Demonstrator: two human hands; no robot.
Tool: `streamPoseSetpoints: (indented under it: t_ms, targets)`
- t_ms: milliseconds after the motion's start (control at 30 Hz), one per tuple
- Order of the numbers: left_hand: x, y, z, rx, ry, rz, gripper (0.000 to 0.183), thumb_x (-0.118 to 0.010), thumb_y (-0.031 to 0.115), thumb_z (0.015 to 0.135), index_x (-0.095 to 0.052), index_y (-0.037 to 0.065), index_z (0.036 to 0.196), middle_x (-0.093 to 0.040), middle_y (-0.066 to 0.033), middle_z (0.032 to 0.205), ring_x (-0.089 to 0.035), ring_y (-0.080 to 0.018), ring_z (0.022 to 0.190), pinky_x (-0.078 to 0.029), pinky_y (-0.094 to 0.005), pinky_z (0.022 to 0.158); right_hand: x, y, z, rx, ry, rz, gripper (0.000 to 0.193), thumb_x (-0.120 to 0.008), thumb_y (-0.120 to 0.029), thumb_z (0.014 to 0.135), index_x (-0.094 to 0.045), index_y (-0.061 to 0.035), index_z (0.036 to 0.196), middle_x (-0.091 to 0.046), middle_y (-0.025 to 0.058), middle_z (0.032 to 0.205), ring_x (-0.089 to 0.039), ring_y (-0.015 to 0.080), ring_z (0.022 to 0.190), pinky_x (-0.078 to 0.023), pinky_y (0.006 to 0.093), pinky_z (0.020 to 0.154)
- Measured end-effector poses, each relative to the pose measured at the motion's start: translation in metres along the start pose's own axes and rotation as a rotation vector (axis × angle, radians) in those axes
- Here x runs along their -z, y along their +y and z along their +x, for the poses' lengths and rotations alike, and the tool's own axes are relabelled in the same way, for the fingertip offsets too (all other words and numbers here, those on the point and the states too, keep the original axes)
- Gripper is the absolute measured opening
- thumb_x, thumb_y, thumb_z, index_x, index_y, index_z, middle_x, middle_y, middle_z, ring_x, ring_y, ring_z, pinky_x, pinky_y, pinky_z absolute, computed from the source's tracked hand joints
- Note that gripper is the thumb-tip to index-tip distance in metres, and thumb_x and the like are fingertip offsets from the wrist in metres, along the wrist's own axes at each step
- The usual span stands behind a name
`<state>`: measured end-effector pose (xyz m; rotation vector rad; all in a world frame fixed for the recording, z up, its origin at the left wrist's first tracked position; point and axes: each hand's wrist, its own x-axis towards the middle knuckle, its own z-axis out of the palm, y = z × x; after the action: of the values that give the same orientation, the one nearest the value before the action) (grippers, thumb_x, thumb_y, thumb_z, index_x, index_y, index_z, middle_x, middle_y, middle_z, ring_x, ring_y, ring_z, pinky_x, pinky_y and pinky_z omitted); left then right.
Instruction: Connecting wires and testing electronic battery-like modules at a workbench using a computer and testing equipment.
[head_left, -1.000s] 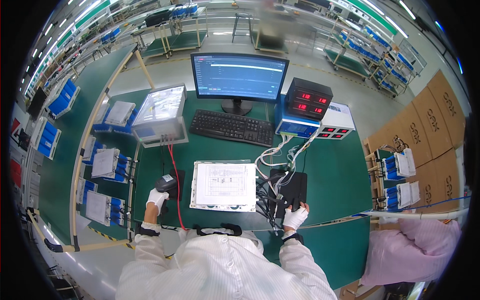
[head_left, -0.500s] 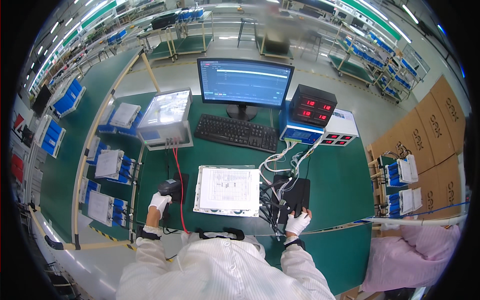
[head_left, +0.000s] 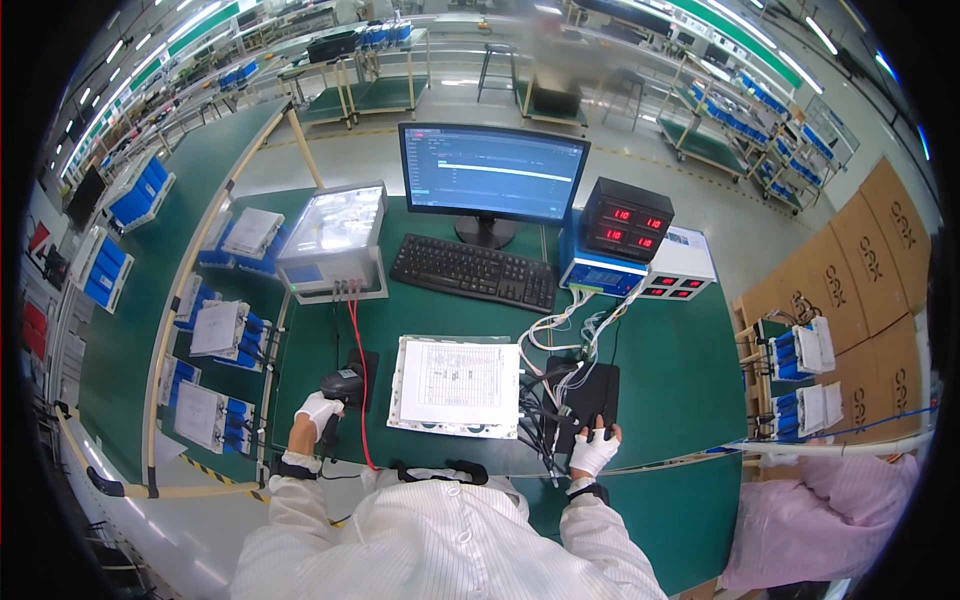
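My left hand (head_left: pixel 318 411), in a white fingerless glove, is closed round the handle of a black handheld barcode scanner (head_left: pixel 343 384), left of the red cable. My right hand (head_left: pixel 594 454), gloved the same way, lies at the near edge of a black mouse pad (head_left: pixel 598 385). Its bare fingertips rest over a dark computer mouse, mostly hidden under them. Between my hands sits a white flat unit (head_left: pixel 396 405) with a printed sheet (head_left: pixel 462 380) on top. Black and white cables (head_left: pixel 545 410) run from its right side.
Behind stand a keyboard (head_left: pixel 470 270), a lit monitor (head_left: pixel 493 170) and a silver box (head_left: pixel 330 240) with red leads. Black (head_left: pixel 628 220) and white meters (head_left: pixel 682 265) with red digits flank a blue device (head_left: pixel 598 268). Shelves of blue packs (head_left: pixel 235 335) line the left; cartons and a pink-sleeved person (head_left: pixel 820 520) are right.
The monitor's page differs, its pale highlighted bar now sitting lower. My right hand's fingers are spread a little more. The left hand keeps its hold on the scanner.
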<state>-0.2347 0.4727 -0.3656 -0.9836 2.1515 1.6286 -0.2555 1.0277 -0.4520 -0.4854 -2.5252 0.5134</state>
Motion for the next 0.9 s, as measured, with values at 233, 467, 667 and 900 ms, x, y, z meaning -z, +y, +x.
streamPoseSetpoints:
  t_ms: [233,467,667,900]
  targets:
    - [0.002,0.007,-0.005,0.028,-0.056,-0.054,0.026,-0.064,0.004,0.065,-0.068,0.003,0.091,-0.063,-0.0065,0.076,-0.058,-0.0189,0.068,-0.044,-0.0298,0.061,0.001,-0.001,0.001,-0.001,0.007,-0.010,0.045,-0.070,-0.012,0.070,-0.063,-0.0152,0.114,-0.047,0.0215,0.121,-0.050,0.0390,0.107,-0.042,0.0471,0.089]
    - [-0.003,0.019,-0.009,0.092,-0.111,0.041,0.025,-0.063,0.003,0.064,-0.068,0.004,0.089,-0.062,-0.0052,0.073,-0.057,-0.0187,0.066,-0.043,-0.0303,0.059,0.001,-0.001,0.000,0.002,0.009,-0.008,0.048,-0.071,-0.013,0.069,-0.062,-0.0153,0.116,-0.046,0.0204,0.121,-0.049,0.0382,0.107,-0.042,0.0467,0.089]
    - [-0.015,0.012,0.009,-0.105,0.167,-0.162,0.045,-0.063,0.001,0.067,-0.059,0.001,0.111,-0.064,-0.0097,0.096,-0.059,-0.0236,0.082,-0.046,-0.0345,0.073,0.002,-0.002,0.000,0.014,0.016,0.002,0.047,-0.071,-0.012,0.068,-0.063,-0.0162,0.114,-0.047,0.0207,0.121,-0.050,0.0384,0.107,-0.042,0.0469,0.089]
    - [-0.038,-0.011,0.039,-0.132,0.405,0.133,0.059,-0.067,0.006,0.071,-0.050,0.000,0.126,-0.063,-0.0187,0.113,-0.061,-0.0317,0.104,-0.048,-0.0350,0.087,0.001,-0.001,-0.001,0.040,0.018,0.012,0.046,-0.071,-0.012,0.067,-0.064,-0.0172,0.112,-0.047,0.0198,0.119,-0.049,0.0382,0.107,-0.042,0.0465,0.089]
